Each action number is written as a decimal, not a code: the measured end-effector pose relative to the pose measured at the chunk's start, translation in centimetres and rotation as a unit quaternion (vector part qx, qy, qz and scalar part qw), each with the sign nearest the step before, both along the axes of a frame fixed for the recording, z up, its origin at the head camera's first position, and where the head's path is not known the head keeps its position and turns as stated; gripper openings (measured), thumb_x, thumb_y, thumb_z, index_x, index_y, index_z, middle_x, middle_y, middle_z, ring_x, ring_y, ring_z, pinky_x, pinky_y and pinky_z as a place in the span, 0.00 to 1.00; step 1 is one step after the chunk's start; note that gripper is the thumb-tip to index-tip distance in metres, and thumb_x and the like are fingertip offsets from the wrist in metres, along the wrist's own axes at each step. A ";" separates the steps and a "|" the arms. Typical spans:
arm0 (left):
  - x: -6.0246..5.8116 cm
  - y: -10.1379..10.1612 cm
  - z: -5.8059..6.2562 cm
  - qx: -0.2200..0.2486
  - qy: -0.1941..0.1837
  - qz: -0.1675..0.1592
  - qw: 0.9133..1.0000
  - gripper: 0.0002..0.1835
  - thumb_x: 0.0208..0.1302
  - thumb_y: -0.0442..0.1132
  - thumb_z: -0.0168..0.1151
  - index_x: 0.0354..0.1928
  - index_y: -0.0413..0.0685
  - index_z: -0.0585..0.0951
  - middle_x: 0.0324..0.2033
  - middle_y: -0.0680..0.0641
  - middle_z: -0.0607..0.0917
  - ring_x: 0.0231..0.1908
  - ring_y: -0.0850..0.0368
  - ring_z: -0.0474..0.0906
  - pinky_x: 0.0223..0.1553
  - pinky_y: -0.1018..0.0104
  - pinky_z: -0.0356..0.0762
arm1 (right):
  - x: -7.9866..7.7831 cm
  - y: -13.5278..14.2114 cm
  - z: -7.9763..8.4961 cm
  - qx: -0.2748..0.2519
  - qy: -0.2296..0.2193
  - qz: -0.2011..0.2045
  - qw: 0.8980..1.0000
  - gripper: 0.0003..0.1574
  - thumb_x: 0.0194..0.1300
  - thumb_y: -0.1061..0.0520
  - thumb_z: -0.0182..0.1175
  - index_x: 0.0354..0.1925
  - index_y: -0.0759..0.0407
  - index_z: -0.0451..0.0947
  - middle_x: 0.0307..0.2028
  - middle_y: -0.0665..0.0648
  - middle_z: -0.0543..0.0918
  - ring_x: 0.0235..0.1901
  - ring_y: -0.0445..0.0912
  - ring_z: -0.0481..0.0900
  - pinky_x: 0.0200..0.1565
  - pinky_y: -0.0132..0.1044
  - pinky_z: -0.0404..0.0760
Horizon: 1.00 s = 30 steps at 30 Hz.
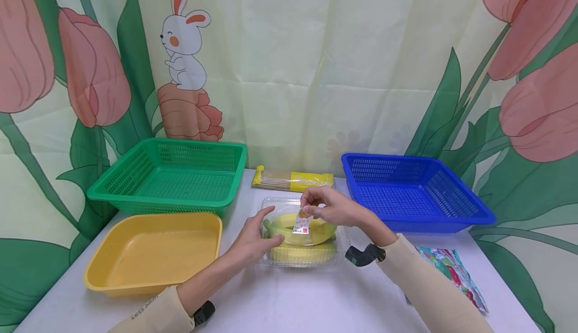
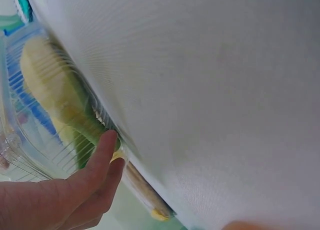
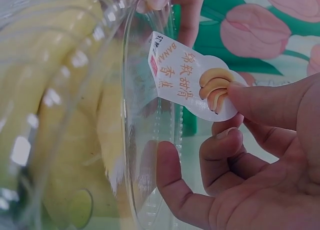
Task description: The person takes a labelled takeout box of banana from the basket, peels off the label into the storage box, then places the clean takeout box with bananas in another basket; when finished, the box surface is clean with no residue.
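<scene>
A clear plastic clamshell box with yellow-green bananas inside stands at the middle of the table, its lid down. My right hand is above the lid, pinching the rounded end of a white banana label between thumb and finger. The label's straight end meets or nearly meets the lid; its printed face shows bananas and orange writing. At the box's left side my left hand is spread, thumb toward the front and fingers toward the back. In the left wrist view, its fingertips touch the box's side.
Behind the box lies a yellow packet of noodle-like sticks. A green basket and a yellow tray stand on the left. The blue basket is at the back right, with a colourful packet partly behind my right sleeve.
</scene>
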<state>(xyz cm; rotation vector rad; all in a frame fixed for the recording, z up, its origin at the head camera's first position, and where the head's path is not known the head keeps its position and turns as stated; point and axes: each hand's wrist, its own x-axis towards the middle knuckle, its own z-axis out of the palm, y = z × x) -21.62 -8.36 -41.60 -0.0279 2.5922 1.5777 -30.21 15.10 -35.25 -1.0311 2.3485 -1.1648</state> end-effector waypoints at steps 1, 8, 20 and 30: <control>0.0 0.0 0.0 0.000 -0.001 0.000 1.000 0.44 0.65 0.44 0.75 0.80 0.62 0.65 0.76 0.35 0.67 0.77 0.34 0.64 0.75 0.29 0.66 | 0.0 0.0 0.0 0.000 -0.002 -0.001 1.000 0.03 0.77 0.64 0.60 0.44 0.65 0.78 0.39 0.61 0.86 0.40 0.46 0.82 0.47 0.50 0.89; -0.1 0.0 0.1 0.005 -0.003 -0.001 1.000 0.44 0.65 0.43 0.75 0.81 0.61 0.65 0.77 0.35 0.66 0.77 0.34 0.63 0.76 0.30 0.65 | -0.1 0.2 -0.1 -0.004 -0.011 -0.007 1.000 0.03 0.77 0.64 0.61 0.45 0.65 0.79 0.39 0.60 0.86 0.40 0.47 0.83 0.49 0.54 0.89; -0.2 0.2 0.2 0.000 0.001 0.000 1.000 0.44 0.66 0.42 0.74 0.81 0.60 0.65 0.76 0.34 0.66 0.78 0.33 0.62 0.76 0.30 0.64 | -0.3 0.3 -0.2 -0.004 -0.020 -0.006 1.000 0.03 0.77 0.65 0.60 0.45 0.65 0.78 0.38 0.58 0.84 0.41 0.50 0.81 0.48 0.53 0.90; -0.2 0.2 0.1 -0.005 0.001 0.004 1.000 0.44 0.65 0.42 0.75 0.80 0.60 0.66 0.76 0.34 0.67 0.78 0.33 0.63 0.76 0.30 0.65 | -0.5 0.5 -0.1 -0.007 -0.035 -0.008 0.999 0.03 0.77 0.65 0.59 0.47 0.65 0.78 0.38 0.56 0.83 0.41 0.48 0.81 0.51 0.58 0.89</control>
